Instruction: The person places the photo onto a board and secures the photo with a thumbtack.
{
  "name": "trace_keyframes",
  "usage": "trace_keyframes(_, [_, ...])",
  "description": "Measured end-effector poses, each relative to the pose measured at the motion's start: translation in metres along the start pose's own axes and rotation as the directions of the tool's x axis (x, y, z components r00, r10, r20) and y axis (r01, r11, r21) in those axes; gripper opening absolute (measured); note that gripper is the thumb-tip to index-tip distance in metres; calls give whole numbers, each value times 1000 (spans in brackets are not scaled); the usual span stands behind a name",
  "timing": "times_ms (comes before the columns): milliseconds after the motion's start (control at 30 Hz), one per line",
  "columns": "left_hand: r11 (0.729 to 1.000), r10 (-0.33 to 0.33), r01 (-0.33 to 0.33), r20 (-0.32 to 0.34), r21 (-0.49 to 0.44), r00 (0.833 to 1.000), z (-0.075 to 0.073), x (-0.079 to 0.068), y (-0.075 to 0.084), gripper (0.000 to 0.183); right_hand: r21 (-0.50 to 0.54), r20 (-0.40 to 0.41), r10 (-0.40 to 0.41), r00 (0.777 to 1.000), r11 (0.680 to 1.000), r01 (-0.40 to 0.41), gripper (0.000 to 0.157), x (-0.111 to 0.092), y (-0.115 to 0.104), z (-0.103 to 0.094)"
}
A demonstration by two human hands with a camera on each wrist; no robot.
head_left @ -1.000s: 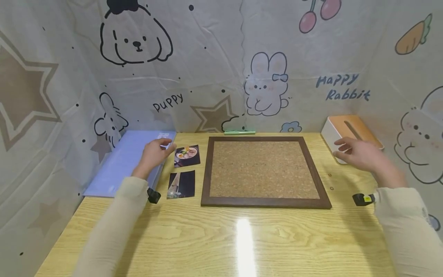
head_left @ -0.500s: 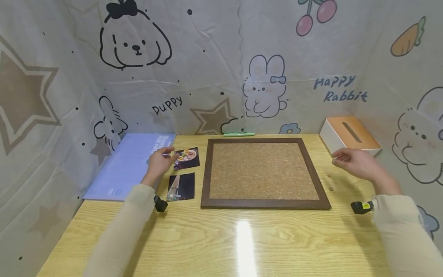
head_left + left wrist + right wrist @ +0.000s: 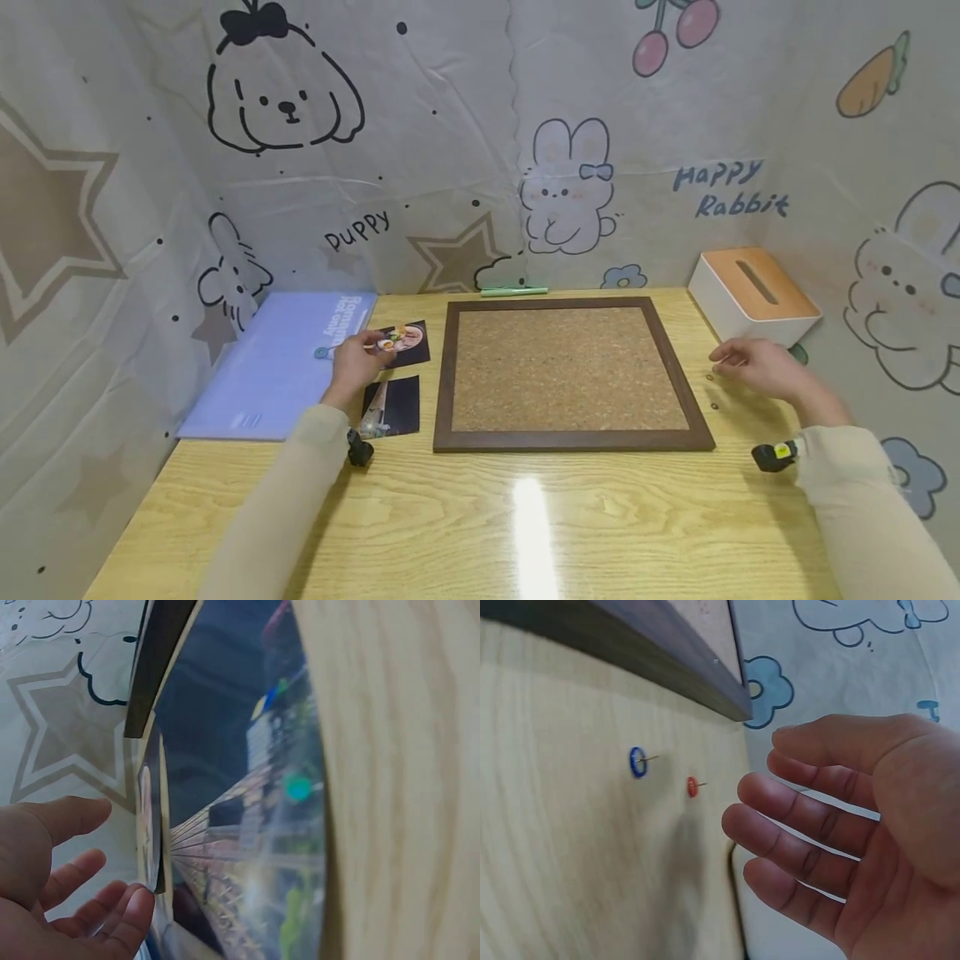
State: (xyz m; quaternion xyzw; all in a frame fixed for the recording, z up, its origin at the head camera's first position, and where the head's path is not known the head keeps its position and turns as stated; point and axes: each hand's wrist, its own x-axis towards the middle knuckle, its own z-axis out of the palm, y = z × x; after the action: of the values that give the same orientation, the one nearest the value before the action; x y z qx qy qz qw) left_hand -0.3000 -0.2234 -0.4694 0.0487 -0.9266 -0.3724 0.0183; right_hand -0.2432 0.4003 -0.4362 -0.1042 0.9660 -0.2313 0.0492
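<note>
My left hand [image 3: 356,367] is at the left edge of a photo of a ramen bowl [image 3: 412,342]. In the left wrist view its thumb and fingers [image 3: 79,817] are spread apart, close to that photo's edge; whether they touch it I cannot tell. Just in front lies a second photo, a dark night scene [image 3: 402,404]. My right hand [image 3: 761,367] hovers beside two thumbtacks, its fingers loosely bent with nothing in them. The blue thumbtack [image 3: 637,762] and the red thumbtack [image 3: 692,787] lie with their pins up.
A cork board [image 3: 562,375] with a brown frame lies mid-table. Behind it is a green pen [image 3: 514,292]. A blue folder [image 3: 262,367] lies at the left, and a white tissue box [image 3: 750,287] with a wooden lid stands at the back right. Printed cloth surrounds the table.
My left hand has moved right from over the folder to the ramen photo's edge. My right hand has come down and toward me, from beside the tissue box to near the thumbtacks.
</note>
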Motion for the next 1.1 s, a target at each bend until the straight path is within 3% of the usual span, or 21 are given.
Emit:
trace_keyframes(333, [994,20,-15,-45,110,999,7,0,2,48,36,51,49,997,998,-51,24,2,9,11])
trace_keyframes(1100, [996,-60,63,-44,68,997,9,3,8,60,-7,-2,19,1000,1000,-19,14,4,18,22])
